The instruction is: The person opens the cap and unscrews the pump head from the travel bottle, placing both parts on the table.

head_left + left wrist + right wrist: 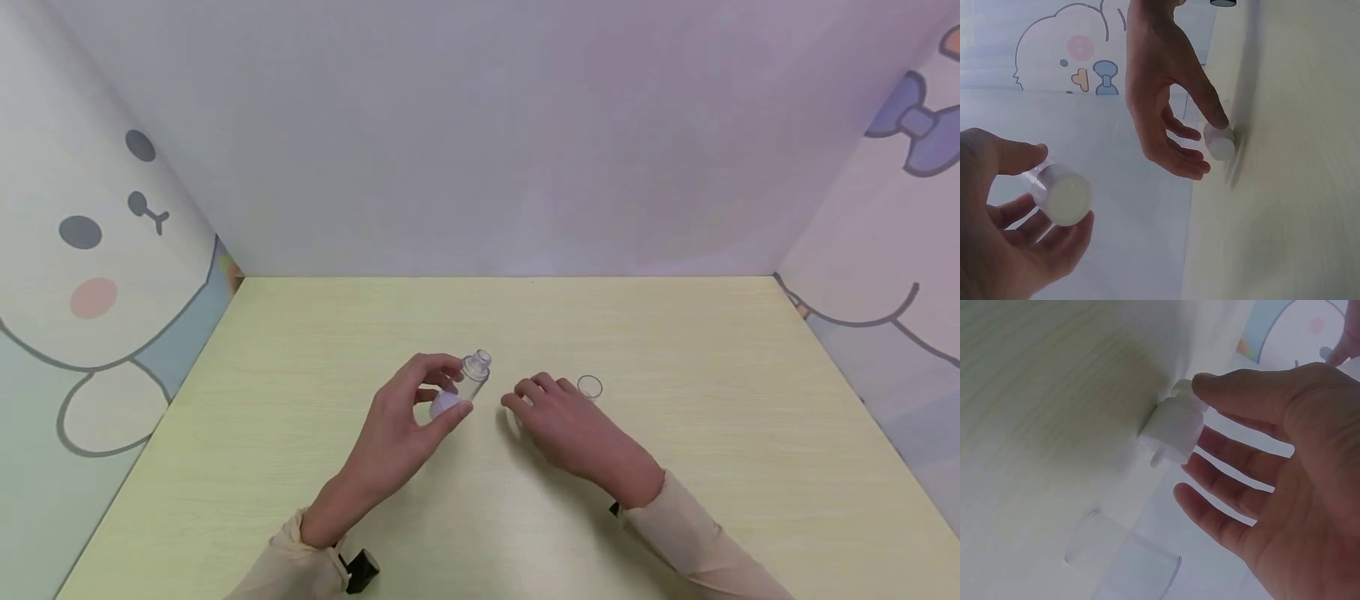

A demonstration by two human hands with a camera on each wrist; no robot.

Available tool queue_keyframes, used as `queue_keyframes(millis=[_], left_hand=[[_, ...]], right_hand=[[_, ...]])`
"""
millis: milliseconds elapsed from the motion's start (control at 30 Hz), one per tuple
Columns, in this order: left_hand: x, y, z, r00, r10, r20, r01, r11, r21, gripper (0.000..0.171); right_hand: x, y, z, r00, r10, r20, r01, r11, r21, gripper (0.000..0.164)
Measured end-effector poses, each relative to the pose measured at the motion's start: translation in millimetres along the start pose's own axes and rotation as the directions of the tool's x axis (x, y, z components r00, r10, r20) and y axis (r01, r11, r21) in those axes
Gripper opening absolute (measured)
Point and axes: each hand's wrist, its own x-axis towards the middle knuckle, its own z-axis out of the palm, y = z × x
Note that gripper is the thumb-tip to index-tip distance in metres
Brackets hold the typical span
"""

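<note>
In the head view, my left hand (401, 417) grips a small clear bottle (471, 385) between thumb and fingers. It is raised over the table and tilted, its narrow neck pointing up and away. The round white base of the bottle shows in the left wrist view. To the right, my right hand (573, 429) is low at the tabletop. Its thumb and index finger pinch a white pump head (1175, 428) by the narrow end, the other fingers spread. The pump head lies sideways close to the table, a short stub sticking out of its wider end.
A clear cylindrical cap (590, 387) stands just beyond my right hand. The pale wooden table (300, 350) runs back to a plain wall (487, 150), with cartoon-printed side panels (97, 250) at left and right.
</note>
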Motion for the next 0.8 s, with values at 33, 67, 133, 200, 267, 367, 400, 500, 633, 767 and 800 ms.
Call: queue_keyframes(millis=[33, 67, 133, 200, 267, 367, 400, 500, 633, 767, 800], left_hand=[[1.0, -2.0, 1.1, 1.0, -0.011, 0.004, 0.011, 1.0, -0.01, 0.049], [2.2, -3.8, 2.2, 1.0, -0.025, 0.01, 0.025, 0.999, -0.024, 0.05], [4.8, -7.4, 4.9, 0.998, -0.053, 0.03, 0.055, 0.997, -0.055, 0.052], [7.5, -10.6, 7.5, 0.996, -0.074, 0.052, 0.078, 0.994, -0.083, 0.052], [9.8, -13.1, 10.4, 0.994, -0.084, 0.074, 0.091, 0.991, -0.097, 0.053], [11.8, -16.6, 14.8, 0.992, -0.075, 0.101, 0.084, 0.992, -0.095, 0.054], [12.1, -18.1, 16.6, 0.992, -0.071, 0.108, 0.081, 0.992, -0.092, 0.054], [12.3, -22.7, 22.4, 0.989, -0.062, 0.134, 0.075, 0.993, -0.091, 0.053], [12.2, -28.4, 30.2, 0.984, -0.076, 0.162, 0.089, 0.993, -0.077, 0.05], [12.3, -30.9, 35.6, 0.976, -0.118, 0.183, 0.13, 0.99, -0.054, 0.048], [12.5, -31.4, 36.7, 0.973, -0.132, 0.189, 0.143, 0.988, -0.05, 0.047]], right_hand=[[-1.1, -0.2, -2.1, 1.0, 0.004, -0.01, -0.004, 1.0, 0.0, 0.041], [-2.5, -0.2, -4.0, 1.0, 0.009, -0.022, -0.009, 1.0, 0.0, 0.041], [-6.3, 0.0, -7.6, 0.998, 0.022, -0.055, -0.022, 1.0, 0.003, 0.04], [-11.4, 0.3, -11.2, 0.995, 0.034, -0.095, -0.033, 0.999, 0.014, 0.04], [-17.4, 0.6, -13.9, 0.99, 0.044, -0.134, -0.041, 0.999, 0.03, 0.041], [-27.0, 0.3, -17.9, 0.981, 0.056, -0.188, -0.045, 0.997, 0.063, 0.041], [-30.2, 0.1, -18.9, 0.978, 0.06, -0.201, -0.046, 0.996, 0.073, 0.04], [-40.1, -0.9, -21.6, 0.972, 0.075, -0.222, -0.055, 0.994, 0.096, 0.039], [-54.0, -2.1, -24.6, 0.967, 0.103, -0.234, -0.082, 0.992, 0.098, 0.042], [-65.2, -1.9, -27.5, 0.96, 0.127, -0.25, -0.107, 0.99, 0.091, 0.043], [-67.5, -1.8, -28.1, 0.958, 0.13, -0.255, -0.11, 0.99, 0.089, 0.043]])
